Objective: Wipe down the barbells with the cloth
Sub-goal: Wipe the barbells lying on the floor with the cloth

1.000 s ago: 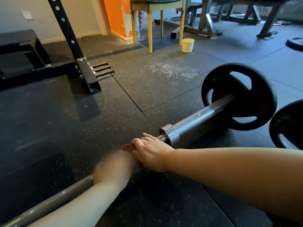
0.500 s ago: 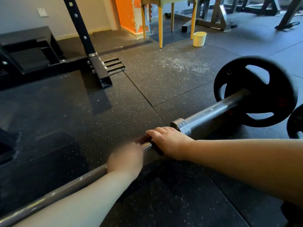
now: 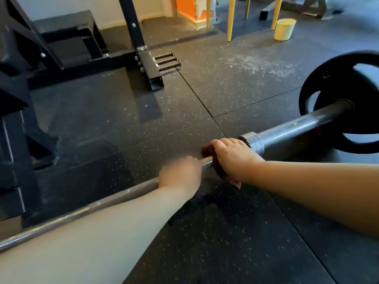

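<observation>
Rack (image 3: 22, 103) steel, black and heavy, fills your far left, with its upright post rising near the wall and three pegs (image 3: 167, 60) jutting from the foot of that post. The speckled rubber floor (image 3: 127, 124) spreads out from it.

The barbell (image 3: 102, 204) lies on that floor. Its shaft climbs from the lower left edge of your view towards the upper right, passing under both your forearms.

Your left hand (image 3: 180, 175) sits on the shaft a little left of centre. It is blurred, but its fingers show curled over the top of the bar, gripping it.

Just beside it, with a short bright stretch of bare steel between them, your right hand (image 3: 233, 156) is wrapped over the dark red cloth (image 3: 218, 169). Its fingers curl down round the far side of the bar and clamp the cloth against it. A corner of cloth sticks out below your wrist.

The knuckles of that hand almost touch the ringed collar (image 3: 253, 142). Beyond it the thicker sleeve (image 3: 297, 125) runs to a black weight plate (image 3: 328, 66), which stands upright at the right edge.

Far back, yellow table legs (image 3: 230, 19) stand on the floor. A pale yellow tub (image 3: 285, 29) sits to their right, and white dust is smeared across the mat in front of it.
</observation>
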Action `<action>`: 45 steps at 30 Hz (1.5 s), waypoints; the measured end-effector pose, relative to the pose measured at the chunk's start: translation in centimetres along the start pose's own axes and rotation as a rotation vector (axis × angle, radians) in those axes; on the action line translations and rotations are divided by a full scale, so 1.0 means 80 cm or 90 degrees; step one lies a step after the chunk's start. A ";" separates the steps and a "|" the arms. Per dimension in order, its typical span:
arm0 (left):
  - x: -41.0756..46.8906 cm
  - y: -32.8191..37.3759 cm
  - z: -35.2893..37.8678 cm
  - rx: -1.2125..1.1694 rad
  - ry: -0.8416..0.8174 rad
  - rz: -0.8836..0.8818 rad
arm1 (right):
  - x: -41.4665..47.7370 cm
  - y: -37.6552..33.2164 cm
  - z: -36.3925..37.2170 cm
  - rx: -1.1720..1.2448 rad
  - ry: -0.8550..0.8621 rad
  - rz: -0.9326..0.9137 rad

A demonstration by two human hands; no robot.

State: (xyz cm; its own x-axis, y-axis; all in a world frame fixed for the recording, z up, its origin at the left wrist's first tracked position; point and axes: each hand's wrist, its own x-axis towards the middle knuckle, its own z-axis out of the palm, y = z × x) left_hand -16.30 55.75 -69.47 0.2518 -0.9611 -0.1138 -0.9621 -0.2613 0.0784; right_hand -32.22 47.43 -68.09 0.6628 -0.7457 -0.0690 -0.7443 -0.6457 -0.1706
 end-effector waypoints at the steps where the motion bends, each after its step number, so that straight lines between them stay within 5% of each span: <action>1: 0.001 0.000 0.000 0.002 0.000 0.001 | -0.002 -0.005 0.008 0.037 0.033 0.033; 4: 0.004 0.000 -0.001 0.011 -0.017 0.004 | -0.010 -0.027 0.031 0.122 0.065 -0.025; 8: 0.002 -0.004 0.001 0.015 -0.011 0.020 | -0.009 -0.006 0.013 -0.057 -0.043 -0.193; 11: 0.002 -0.009 0.006 0.023 0.014 0.036 | 0.001 0.030 0.002 -0.149 -0.010 -0.112; 14: 0.003 -0.008 0.007 0.020 0.022 0.037 | -0.005 0.027 0.010 -0.073 0.059 0.009; 17: 0.005 -0.001 0.004 0.013 0.033 0.017 | -0.013 -0.001 0.013 0.011 0.010 -0.083; 20: 0.003 0.004 0.005 0.031 0.063 0.020 | -0.006 0.005 -0.001 -0.076 -0.057 -0.152; 23: 0.004 0.006 0.007 0.034 0.068 0.049 | 0.007 0.031 -0.011 -0.206 -0.004 -0.092; 26: 0.006 0.013 0.008 0.015 0.065 0.050 | 0.001 0.034 0.006 -0.124 0.054 -0.005; 29: 0.010 0.018 0.009 0.025 0.059 0.044 | -0.014 0.010 0.022 -0.001 0.045 -0.090; 33: 0.012 0.020 0.012 0.017 0.066 0.049 | 0.001 0.030 -0.001 -0.057 -0.081 -0.127; 37: 0.013 0.022 0.012 -0.002 0.068 0.049 | 0.004 0.047 -0.007 -0.068 -0.004 -0.021; 41: 0.015 0.023 0.011 -0.005 0.059 0.048 | -0.008 0.024 0.015 0.026 0.024 -0.072; 45: 0.013 0.023 0.010 0.005 0.066 0.053 | 0.003 0.041 -0.007 -0.132 -0.065 -0.141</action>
State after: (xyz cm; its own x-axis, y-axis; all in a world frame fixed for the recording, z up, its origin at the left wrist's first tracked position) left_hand -17.88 54.37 -70.25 0.1805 -0.9836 -0.0039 -0.9807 -0.1803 0.0753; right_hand -34.56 45.06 -68.09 0.8075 -0.5697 -0.1529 -0.5752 -0.8180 0.0100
